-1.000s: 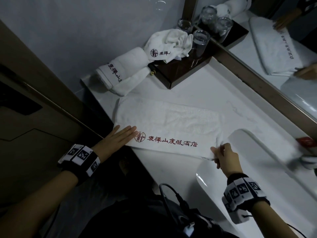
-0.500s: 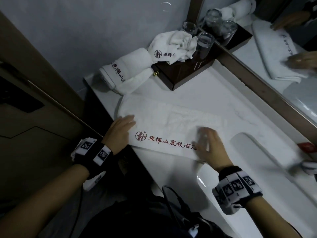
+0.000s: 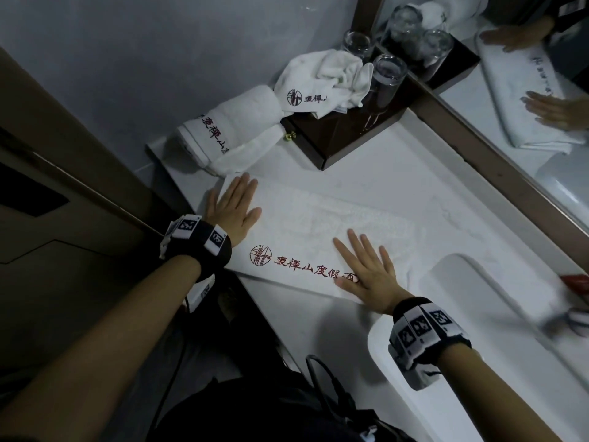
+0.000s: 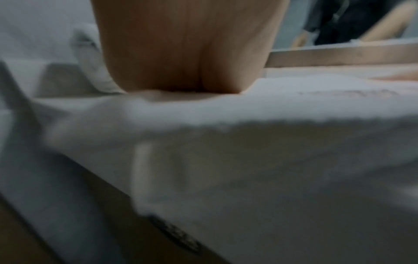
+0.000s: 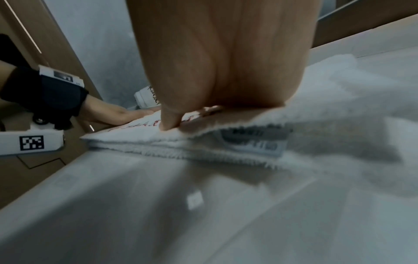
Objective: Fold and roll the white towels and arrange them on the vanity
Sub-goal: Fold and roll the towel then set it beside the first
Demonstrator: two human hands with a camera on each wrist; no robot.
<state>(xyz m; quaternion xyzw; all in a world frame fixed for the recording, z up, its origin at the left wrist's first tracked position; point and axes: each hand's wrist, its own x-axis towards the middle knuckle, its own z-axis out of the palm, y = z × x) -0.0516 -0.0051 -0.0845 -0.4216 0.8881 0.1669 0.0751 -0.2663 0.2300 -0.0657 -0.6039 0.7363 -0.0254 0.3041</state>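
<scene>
A white towel [image 3: 318, 224] with red lettering lies folded into a long strip on the white vanity top [image 3: 398, 167]. My left hand [image 3: 234, 205] presses flat on its far left end, fingers straight. My right hand [image 3: 366, 266] lies flat on the strip's right part, over the end of the lettering. In the right wrist view the towel's stacked layers [image 5: 203, 148] and a sewn label [image 5: 253, 141] show under my palm. A rolled towel [image 3: 229, 129] lies at the back left corner. Beside it a crumpled towel [image 3: 322, 81] sits on a dark wooden tray [image 3: 334, 138].
Two upturned glasses [image 3: 387, 81] stand on the tray by the mirror frame [image 3: 478, 148]. A sink basin [image 3: 478, 330] opens just right of the towel. A red object [image 3: 575, 280] lies at the right edge. A wooden door [image 3: 63, 186] stands left of the vanity.
My right hand let go of the towel's near right corner and now lies flat on the strip. My left hand slid from the near left edge up to the far left end.
</scene>
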